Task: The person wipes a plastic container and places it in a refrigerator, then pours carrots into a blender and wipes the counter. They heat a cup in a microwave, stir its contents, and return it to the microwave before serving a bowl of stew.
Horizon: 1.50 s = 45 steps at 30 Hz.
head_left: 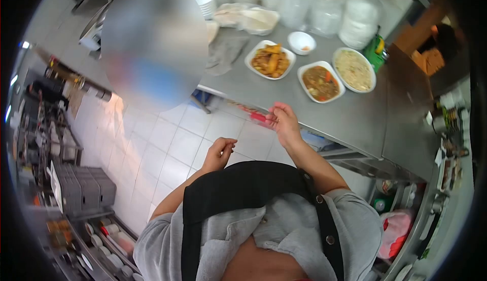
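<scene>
My left hand (221, 153) hangs over the tiled floor in front of my body, its fingers loosely curled and nothing seen in them. My right hand (285, 124) is raised near the front edge of the steel counter (243, 96), fingers bent in toward the thumb, with no object visible in its grasp. On the counter beyond it stand a white bowl of brown stew with orange pieces (321, 82), an oval bowl of fried rice (354, 70) and a square bowl of yellow-brown food (271, 60). A small white bowl (302, 43) sits behind them.
Stacked clear containers (324, 14), white cups (206, 6) and a grey cloth (225, 54) occupy the counter's back. A blurred patch (154, 42) hides the upper left. Grey crates (83, 187) stand at left; open drawers (114, 240) flank me. White tiles (172, 144) cover the floor.
</scene>
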Motion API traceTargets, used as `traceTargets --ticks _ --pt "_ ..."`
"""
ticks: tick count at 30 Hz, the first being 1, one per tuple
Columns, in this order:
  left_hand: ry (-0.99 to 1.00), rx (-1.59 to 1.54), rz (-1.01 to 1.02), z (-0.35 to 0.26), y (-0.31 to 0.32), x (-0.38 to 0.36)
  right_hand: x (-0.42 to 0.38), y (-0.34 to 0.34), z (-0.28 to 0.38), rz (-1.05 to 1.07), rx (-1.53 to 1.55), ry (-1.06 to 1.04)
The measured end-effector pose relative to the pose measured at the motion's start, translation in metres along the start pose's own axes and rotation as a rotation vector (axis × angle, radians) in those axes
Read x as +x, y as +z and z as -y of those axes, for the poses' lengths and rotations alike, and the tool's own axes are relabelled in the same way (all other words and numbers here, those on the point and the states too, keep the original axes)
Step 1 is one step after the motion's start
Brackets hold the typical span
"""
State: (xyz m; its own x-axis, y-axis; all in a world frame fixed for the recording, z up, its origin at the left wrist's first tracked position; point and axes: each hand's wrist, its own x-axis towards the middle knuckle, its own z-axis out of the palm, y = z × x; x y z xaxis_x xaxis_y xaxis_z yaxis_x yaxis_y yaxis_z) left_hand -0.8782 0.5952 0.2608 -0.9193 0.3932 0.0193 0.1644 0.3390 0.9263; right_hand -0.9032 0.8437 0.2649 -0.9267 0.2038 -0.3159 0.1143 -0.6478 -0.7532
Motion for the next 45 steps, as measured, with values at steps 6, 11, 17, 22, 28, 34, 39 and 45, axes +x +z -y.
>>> traceTargets --ticks 6,11,17,22,28,34,39,45 --pt "0.019 -0.081 -0.261 0.020 -0.096 -0.065 -0.033 0.148 -0.065 0.326 -0.118 0.037" --pt "-0.030 -0.202 -0.496 0.044 -0.194 -0.144 -0.078 0.263 -0.153 0.616 -0.227 0.152" --pt "-0.140 -0.310 -0.824 0.084 -0.292 -0.263 -0.131 0.390 -0.269 0.921 -0.329 0.312" --pt "-0.274 -0.310 -1.108 0.108 -0.333 -0.339 -0.173 0.464 -0.345 1.154 -0.404 0.546" --pt "-0.516 -0.262 -1.430 0.143 -0.363 -0.398 -0.199 0.537 -0.435 1.405 -0.496 0.786" --pt "-0.811 0.029 -1.697 0.160 -0.423 -0.427 -0.219 0.631 -0.519 1.734 -0.589 0.790" --pt "-0.778 -0.044 -1.846 0.162 -0.474 -0.448 -0.260 0.696 -0.568 1.874 -0.623 0.890" --pt "-0.824 -0.082 -1.973 0.177 -0.501 -0.484 -0.306 0.714 -0.627 2.057 -0.766 1.127"
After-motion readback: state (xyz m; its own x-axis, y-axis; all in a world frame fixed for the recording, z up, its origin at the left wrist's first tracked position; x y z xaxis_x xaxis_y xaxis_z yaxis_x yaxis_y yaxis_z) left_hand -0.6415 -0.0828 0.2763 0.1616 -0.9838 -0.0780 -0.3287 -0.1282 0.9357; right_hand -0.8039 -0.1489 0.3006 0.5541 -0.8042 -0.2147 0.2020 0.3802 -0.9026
